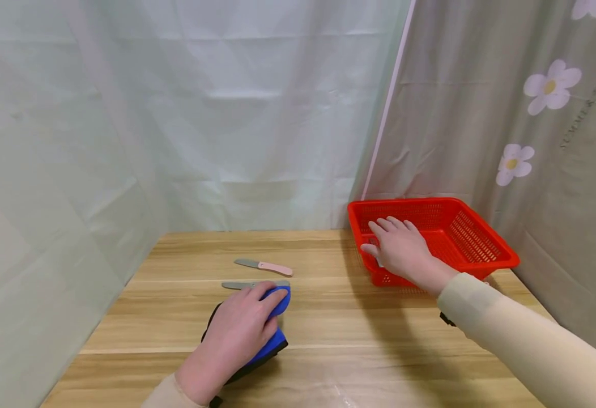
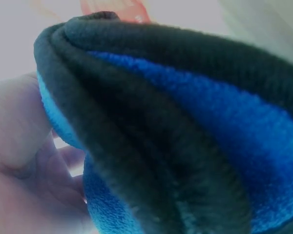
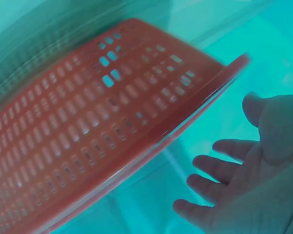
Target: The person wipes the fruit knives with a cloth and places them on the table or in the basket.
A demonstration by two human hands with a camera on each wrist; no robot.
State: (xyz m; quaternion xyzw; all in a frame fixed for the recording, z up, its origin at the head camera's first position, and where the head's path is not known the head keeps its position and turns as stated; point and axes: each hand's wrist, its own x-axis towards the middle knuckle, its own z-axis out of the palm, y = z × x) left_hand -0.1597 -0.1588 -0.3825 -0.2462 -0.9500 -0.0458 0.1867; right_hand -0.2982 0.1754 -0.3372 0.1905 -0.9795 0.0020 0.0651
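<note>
Above the wooden table, my left hand (image 1: 242, 320) grips a folded blue cloth with dark edging (image 1: 273, 340), pinched between thumb and fingers. The left wrist view shows the same blue cloth (image 2: 234, 112) close up, filling much of the picture. Just beyond that hand lies a knife with a greyish handle (image 1: 237, 285), partly covered by the fingers. Farther back is a knife with a pink handle (image 1: 276, 268). My right hand (image 1: 402, 246) is over the left side of the red plastic basket (image 1: 502, 262), fingers spread and holding nothing. A small pale object (image 1: 379, 262) shows partly below its thumb.
The wooden tabletop (image 1: 323, 317) spreads between the cloth and the basket. A pale curtain (image 1: 257, 113) hangs behind the table, with a flower-printed curtain (image 1: 446, 113) at the right. The basket stands at the back right, near the curtain.
</note>
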